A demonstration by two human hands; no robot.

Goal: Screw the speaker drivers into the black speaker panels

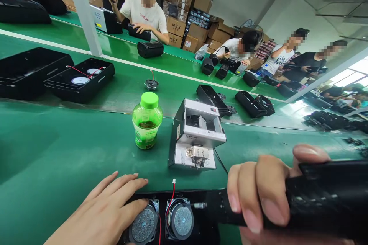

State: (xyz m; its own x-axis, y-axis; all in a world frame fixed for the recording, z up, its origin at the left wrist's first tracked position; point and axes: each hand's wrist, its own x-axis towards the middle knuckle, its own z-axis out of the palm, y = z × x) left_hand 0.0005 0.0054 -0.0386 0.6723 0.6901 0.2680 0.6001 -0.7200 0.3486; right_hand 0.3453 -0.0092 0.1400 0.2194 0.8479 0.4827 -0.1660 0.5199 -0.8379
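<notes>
Right hand (pixel 266 191) wrapped around a driver (pixel 324 195), left hand (pixel 106 206) spread at the speakers

The right hand is closed on the black driver, fingers curled over its body and thumb along the top. The tool lies nearly level, its bit (pixel 200 205) pointing left at the rim of the right speaker (pixel 181 222); whether the two touch, I cannot tell. The left hand is wide and flat, palm down, fingers stretched forward and slightly parted. Its thumb reaches across the rim of the left speaker (pixel 144 224) and covers part of it; how firmly it presses does not show.

Both speakers sit side by side, backs up, on a black case (pixel 205 233) at the near edge of the table (pixel 57 141). A red wire (pixel 173 193) runs up from the right speaker to a white plug (pixel 174 181). The driver and right hand hide much of the case's right side.

Just beyond stand a green bottle (pixel 147 130) and, to its right, a grey-white machine (pixel 198 138), which partly blocks a black box (pixel 211 97) behind it. Farther off, a loose speaker (pixel 151 84) lies near the bottle, and a box with two white discs (pixel 86 76) rests to the left. Several people work across the far bench.
</notes>
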